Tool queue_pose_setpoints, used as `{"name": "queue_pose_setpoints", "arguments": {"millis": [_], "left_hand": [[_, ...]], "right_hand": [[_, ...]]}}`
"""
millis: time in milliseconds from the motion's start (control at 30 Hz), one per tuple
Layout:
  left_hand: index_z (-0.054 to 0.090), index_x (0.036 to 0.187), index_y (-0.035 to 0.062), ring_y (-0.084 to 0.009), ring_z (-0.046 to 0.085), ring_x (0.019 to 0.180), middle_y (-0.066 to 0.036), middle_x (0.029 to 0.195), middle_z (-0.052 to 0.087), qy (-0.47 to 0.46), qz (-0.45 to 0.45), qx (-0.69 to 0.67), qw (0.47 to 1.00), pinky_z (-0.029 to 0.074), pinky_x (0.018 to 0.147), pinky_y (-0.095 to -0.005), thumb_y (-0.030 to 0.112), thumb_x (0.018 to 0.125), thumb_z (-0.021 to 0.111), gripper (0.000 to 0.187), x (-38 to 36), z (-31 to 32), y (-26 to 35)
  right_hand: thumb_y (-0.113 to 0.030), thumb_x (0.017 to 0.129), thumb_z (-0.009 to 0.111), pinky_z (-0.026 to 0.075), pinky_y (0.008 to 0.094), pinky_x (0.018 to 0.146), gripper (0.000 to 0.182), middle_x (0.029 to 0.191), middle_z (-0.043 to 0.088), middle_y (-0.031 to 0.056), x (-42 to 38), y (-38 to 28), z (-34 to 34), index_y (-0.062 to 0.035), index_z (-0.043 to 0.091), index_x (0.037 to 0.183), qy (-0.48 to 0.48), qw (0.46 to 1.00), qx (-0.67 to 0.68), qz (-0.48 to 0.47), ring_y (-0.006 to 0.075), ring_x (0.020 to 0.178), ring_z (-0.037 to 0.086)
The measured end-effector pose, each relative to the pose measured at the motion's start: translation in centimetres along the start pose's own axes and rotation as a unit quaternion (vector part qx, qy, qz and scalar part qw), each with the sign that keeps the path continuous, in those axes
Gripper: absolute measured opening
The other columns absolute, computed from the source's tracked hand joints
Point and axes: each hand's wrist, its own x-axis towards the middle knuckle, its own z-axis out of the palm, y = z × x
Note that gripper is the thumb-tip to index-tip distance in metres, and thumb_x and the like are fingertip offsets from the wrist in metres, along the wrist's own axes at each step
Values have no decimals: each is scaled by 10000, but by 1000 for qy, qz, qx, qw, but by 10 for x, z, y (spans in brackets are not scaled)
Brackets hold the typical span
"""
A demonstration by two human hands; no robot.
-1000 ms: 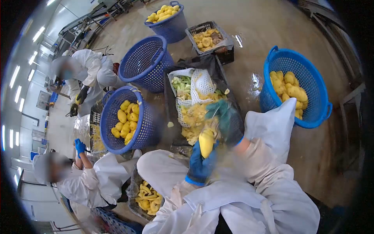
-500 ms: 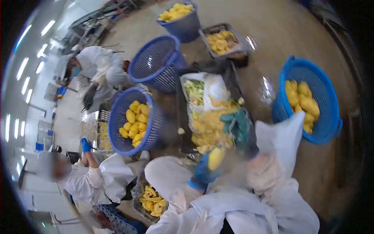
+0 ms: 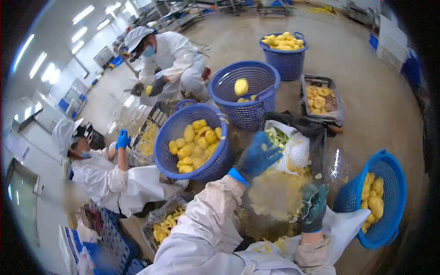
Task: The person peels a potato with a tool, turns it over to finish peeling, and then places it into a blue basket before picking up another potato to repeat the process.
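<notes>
My left hand [image 3: 257, 156], in a blue glove, reaches forward with its fingers apart and nothing in them. Beyond it a peeled yellow piece [image 3: 241, 87] is in mid-air over a blue-purple basket [image 3: 250, 112]. My right hand [image 3: 314, 206], in a green glove, is closed around a thin tool whose shape is hard to make out. Between my hands lies a blurred heap of yellow peelings [image 3: 277, 192]. White foam netting [image 3: 297, 151] and green scraps [image 3: 276, 136] sit behind the heap.
Baskets of yellow pieces stand at left [image 3: 192, 172], at the back [image 3: 284, 62] and at right [image 3: 394, 201]. A black crate [image 3: 339, 98] holds more pieces. Two people in white, one crouching [image 3: 178, 55] and one seated [image 3: 98, 176], work at the left.
My left hand has moved forward and let go of the yellow piece, now above the basket. My right hand has moved nearer to me, away from the netting. The view has turned.
</notes>
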Motion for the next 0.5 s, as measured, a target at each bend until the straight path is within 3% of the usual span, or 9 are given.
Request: {"name": "queue_pose_setpoints", "arguments": {"millis": [33,67,100,233,300,333,400,433,500], "left_hand": [[543,1240,74,-222,546,1128,-77,1129,594,-30,-25,39,998,466,967,-375,190,969,540,295,1,0,5],[547,1264,62,-210,533,1159,-92,1192,580,-1,26,477,878,434,1011,-410,179,969,539,318,-12,-1,-6],[551,1260,51,-194,535,1149,-102,1217,577,7,-15,526,850,439,1002,-390,177,968,540,319,-28,-2,-4],[533,1297,47,-181,539,1155,-108,1272,575,-11,37,602,797,446,986,-331,176,966,541,355,-71,-47,26],[546,1284,31,-180,551,1139,-88,1240,599,136,3,525,840,446,982,-312,168,963,542,349,-89,-42,75],[552,1263,14,-161,552,1125,-82,1228,604,112,42,710,694,443,974,-308,133,957,541,329,-96,-49,109],[594,1186,4,-163,594,1041,-74,1129,645,258,201,565,757,471,922,-312,122,947,551,270,-116,-126,160],[623,1149,13,-214,632,985,-94,1049,673,262,245,690,629,492,887,-322,172,934,577,271,-124,-189,200],[622,1181,40,-295,628,1057,-165,1110,661,414,151,701,561,486,922,-365,239,885,611,356,-140,-163,229]], "right_hand": [[-403,965,543,423,221,551,356,766,627,43,-6,-3,13,-55,616,944,5,1000,7,-6,114,657,550],[-395,965,545,442,236,584,343,771,633,38,-18,-7,27,-63,623,930,12,1000,16,-9,121,671,564],[-387,965,547,461,251,617,330,776,640,32,-27,-11,43,-71,630,915,17,999,25,-14,128,684,578],[-332,957,577,457,233,653,267,791,647,35,9,11,-8,-79,624,889,20,998,-57,-14,124,707,579],[-309,960,579,444,260,662,247,805,599,17,19,17,-11,-63,600,949,42,994,-103,3,135,731,544],[-299,957,585,437,254,650,235,795,593,17,29,22,-22,-64,595,943,18,996,-84,18,130,721,536],[-278,951,596,421,243,626,214,776,583,17,48,34,-48,-65,585,929,-24,998,-43,46,121,701,520],[-288,937,617,396,244,589,224,761,561,15,52,40,-47,-68,577,922,33,997,-55,36,117,669,497],[-288,930,625,391,247,570,223,765,572,25,61,46,-58,-70,580,911,5,997,-49,64,123,660,493]]}}
